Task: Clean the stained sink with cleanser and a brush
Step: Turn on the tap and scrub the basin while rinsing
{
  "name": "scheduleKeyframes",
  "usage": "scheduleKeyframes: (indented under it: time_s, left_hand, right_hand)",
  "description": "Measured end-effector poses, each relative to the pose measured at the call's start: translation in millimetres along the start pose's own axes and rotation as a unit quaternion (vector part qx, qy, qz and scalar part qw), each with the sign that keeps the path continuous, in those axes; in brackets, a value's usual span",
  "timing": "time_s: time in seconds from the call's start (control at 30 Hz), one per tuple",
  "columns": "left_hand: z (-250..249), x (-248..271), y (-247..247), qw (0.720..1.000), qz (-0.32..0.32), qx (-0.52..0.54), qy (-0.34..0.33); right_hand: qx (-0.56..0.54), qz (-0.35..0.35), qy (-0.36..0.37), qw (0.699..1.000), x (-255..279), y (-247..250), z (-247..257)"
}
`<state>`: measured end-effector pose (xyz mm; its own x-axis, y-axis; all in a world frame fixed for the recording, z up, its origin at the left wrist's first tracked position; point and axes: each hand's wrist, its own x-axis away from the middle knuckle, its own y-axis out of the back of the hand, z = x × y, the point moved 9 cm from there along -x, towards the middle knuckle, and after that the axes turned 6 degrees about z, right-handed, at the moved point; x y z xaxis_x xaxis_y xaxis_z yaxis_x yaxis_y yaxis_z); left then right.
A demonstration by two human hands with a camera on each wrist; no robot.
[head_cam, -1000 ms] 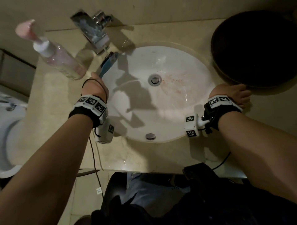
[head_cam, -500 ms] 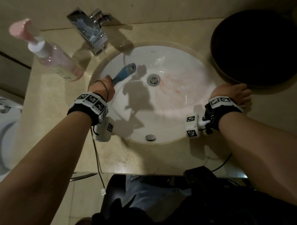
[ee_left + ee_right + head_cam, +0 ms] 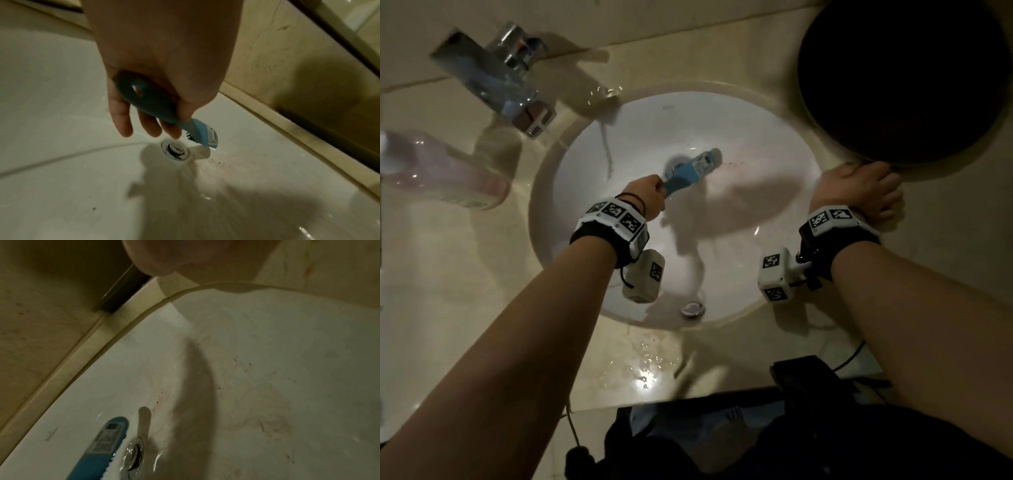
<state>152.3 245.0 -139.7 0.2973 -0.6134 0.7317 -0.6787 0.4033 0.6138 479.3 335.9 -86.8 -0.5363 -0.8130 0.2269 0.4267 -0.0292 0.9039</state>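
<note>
The left hand [image 3: 645,197] is wrapped around the dark teal handle of the brush [image 3: 693,171], thumb on top and fingers curled beneath; the handle is smooth plastic, flattened at its end with an oval hanging hole. The brush's lighter blue head carries a small printed label on its back, and its dark bristles point down at the bowl, right beside the metal drain [image 3: 174,150]. The right hand [image 3: 859,192] lies released on the beige marble-look desk [image 3: 465,274] at the sink's right rim, fingers loosely bent and holding nothing. The sink [image 3: 640,130] is an oval basin of glossy white ceramic set under the desk; its bowl is wet, with faint reddish-brown streaks and dark specks [image 3: 263,426] spread over the right slope. A round chrome overflow cap [image 3: 692,308] sits on the near wall. Behind the sink stands a boxy chrome tap [image 3: 493,85], and to its left a clear pump bottle [image 3: 445,171] of pinkish liquid. A large round dark basin [image 3: 907,75] stands on the desk, far right.
</note>
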Motion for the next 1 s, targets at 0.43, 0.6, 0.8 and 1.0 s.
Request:
scheduleKeyframes:
  time_s: [0.43,0.6,0.8,1.0]
  left_hand:
    - [2,-48,-37,0.997,0.045,-0.045,0.041]
    - [11,-49,-35,0.997,0.038,0.025,0.061]
    - [-5,-30,-77,0.985,0.173,-0.021,0.011]
    - [16,-34,-36,0.995,0.038,-0.062,0.072]
  right_hand:
    - [0.033,-0.020,-0.016,0.999,-4,-2,-3]
    - [0.037,-0.019,-0.013,0.999,-3,-1,-2]
    - [0.029,-0.018,-0.011,0.999,-1,-1,-1]
    - [0.027,-0.018,-0.012,0.999,-2,-1,-1]
